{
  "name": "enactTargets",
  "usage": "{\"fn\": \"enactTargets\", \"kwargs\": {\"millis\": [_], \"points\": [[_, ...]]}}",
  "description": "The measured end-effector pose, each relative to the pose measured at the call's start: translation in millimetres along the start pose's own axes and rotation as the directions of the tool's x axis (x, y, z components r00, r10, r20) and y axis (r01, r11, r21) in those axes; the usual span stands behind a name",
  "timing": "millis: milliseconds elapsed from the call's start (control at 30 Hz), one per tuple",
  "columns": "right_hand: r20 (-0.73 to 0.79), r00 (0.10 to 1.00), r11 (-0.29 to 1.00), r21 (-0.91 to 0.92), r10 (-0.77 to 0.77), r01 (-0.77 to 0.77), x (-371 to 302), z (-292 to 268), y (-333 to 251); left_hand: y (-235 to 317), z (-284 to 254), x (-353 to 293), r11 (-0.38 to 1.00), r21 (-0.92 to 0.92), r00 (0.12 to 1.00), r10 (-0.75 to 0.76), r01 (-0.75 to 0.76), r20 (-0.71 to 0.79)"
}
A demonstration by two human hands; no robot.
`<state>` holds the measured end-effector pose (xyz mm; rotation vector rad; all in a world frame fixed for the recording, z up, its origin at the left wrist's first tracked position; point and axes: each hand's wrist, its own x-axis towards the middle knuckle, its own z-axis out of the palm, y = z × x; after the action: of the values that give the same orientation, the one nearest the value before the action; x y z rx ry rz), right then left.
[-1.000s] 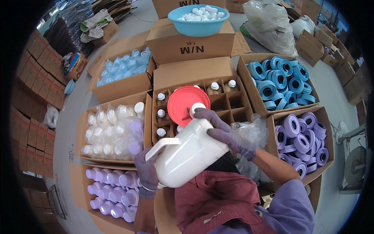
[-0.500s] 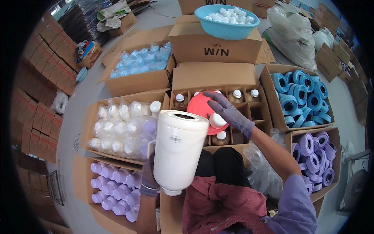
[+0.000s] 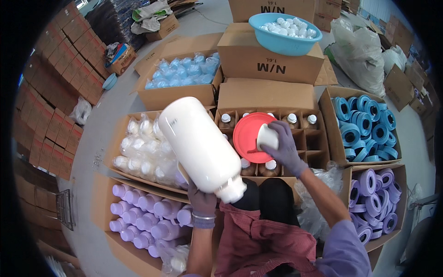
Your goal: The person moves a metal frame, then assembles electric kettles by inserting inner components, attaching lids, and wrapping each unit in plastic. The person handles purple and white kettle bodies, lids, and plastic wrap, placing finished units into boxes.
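A glossy white thermos jug (image 3: pixel 198 141) is in my left hand (image 3: pixel 202 201), whose gloved fingers are wrapped round its handle side. It tilts, base toward the upper left and narrow neck toward the lower right. My gloved right hand (image 3: pixel 287 147) grips a white cup (image 3: pixel 268 137), its wide rim facing left. Behind the cup, a round red plate (image 3: pixel 251 123) rests on a divided carton (image 3: pixel 318 139). Several bottles with white caps (image 3: pixel 271 165) stand in that carton's compartments.
Around me are cartons of bagged white parts (image 3: pixel 145 143), lilac jugs (image 3: pixel 147 219), blue bagged pieces (image 3: pixel 187 71), blue rings (image 3: pixel 364 122) and lilac rings (image 3: pixel 374 198). A blue basin (image 3: pixel 284 39) with small white pieces sits on a closed carton (image 3: pixel 272 57) at the back.
The jug has tipped, its base swinging to the upper left and its neck to the lower right. My right hand has closed round the white cup and turned it over the plate.
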<state>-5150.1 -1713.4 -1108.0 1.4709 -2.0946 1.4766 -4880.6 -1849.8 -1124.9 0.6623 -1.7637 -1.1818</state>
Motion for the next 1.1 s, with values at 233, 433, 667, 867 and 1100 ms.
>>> {"fn": "enactTargets", "kwargs": {"millis": [233,433,667,867,1100], "points": [[-0.194,0.943,0.886,0.433,0.271,-0.165,-68,0,-113,58,83,-9,0.994,-0.096,0.999,0.052,-0.053,-0.015],[0.693,0.72,-0.715,0.5,-0.009,-0.49,-98,6,-109,26,58,-5,0.873,-0.483,0.995,-0.03,0.072,0.095],[0.579,0.805,0.874,0.319,0.128,-0.368,-49,6,-68,-26,-84,32,0.495,-0.698,0.855,-0.26,0.518,0.449],[0.592,0.732,0.753,-0.636,0.337,0.168,-23,92,87,10,-94,-35,0.819,-0.35,0.891,-0.415,0.454,0.184],[0.555,0.622,0.822,-0.235,0.551,-0.519,-32,101,109,-5,-110,-63,0.677,-0.296,0.739,-0.628,0.674,0.245]]}}
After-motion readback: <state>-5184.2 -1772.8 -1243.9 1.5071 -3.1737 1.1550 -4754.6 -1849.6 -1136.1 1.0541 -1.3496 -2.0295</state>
